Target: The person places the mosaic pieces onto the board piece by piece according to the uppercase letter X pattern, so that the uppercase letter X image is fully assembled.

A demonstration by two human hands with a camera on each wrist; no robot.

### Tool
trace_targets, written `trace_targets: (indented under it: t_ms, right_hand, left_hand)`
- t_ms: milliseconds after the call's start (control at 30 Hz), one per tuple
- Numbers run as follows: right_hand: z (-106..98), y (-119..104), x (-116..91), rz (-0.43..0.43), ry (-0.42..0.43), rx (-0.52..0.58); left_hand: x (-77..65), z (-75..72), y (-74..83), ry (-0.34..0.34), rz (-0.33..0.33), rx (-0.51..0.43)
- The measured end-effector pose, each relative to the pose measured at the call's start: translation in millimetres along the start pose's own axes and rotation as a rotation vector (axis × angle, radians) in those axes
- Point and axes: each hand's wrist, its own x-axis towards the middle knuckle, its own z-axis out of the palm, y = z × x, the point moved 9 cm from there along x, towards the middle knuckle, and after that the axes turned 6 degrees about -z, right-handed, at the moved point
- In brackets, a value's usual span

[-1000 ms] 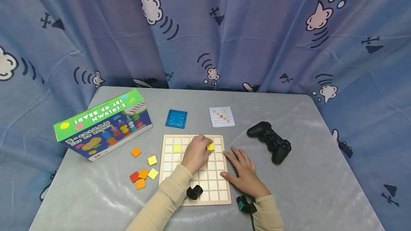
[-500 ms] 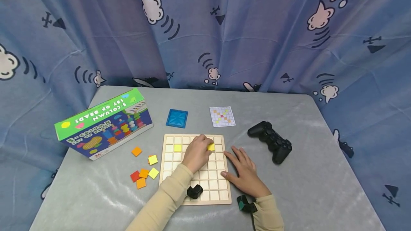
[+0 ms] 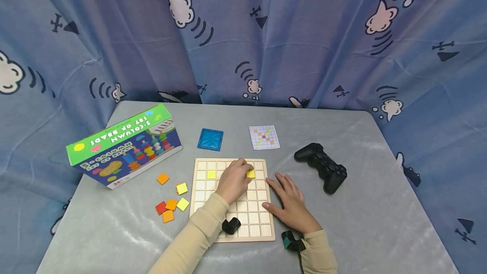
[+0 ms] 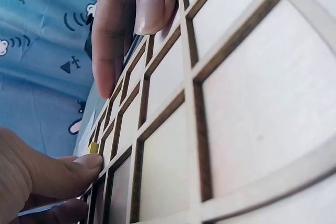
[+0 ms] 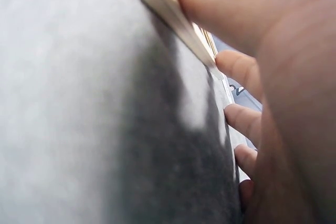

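My left hand [image 3: 233,182] reaches across the wooden grid board [image 3: 253,219] and pinches a yellow square tile [image 3: 250,173] at a cell in the second row, near the right side. The left wrist view shows the thumb [image 4: 90,162] against the edge of that tile [image 4: 93,148]. Another yellow tile [image 3: 211,174] lies in a cell of the same row, further left. My right hand [image 3: 292,209] lies at the board's right edge, fingers extended; its thumb touches the rim [image 5: 181,22] in the right wrist view. The left forearm covers part of the board's lower left.
Several loose orange, yellow and red tiles [image 3: 168,216] lie left of the board. Behind it are a blue square tray [image 3: 210,139] and a pattern card [image 3: 264,137]. A game controller [image 3: 321,167] lies to the right, a toy box [image 3: 125,147] at the far left.
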Motion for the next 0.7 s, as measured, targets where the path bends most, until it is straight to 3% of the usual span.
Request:
trace_targets:
  t_ms: [700]
  right_hand:
    - [-0.7,0.7,0.9,0.007,-0.006,-0.007]
  left_hand:
    - [0.8,1.7,0.6,-0.008,0.0,-0.015]
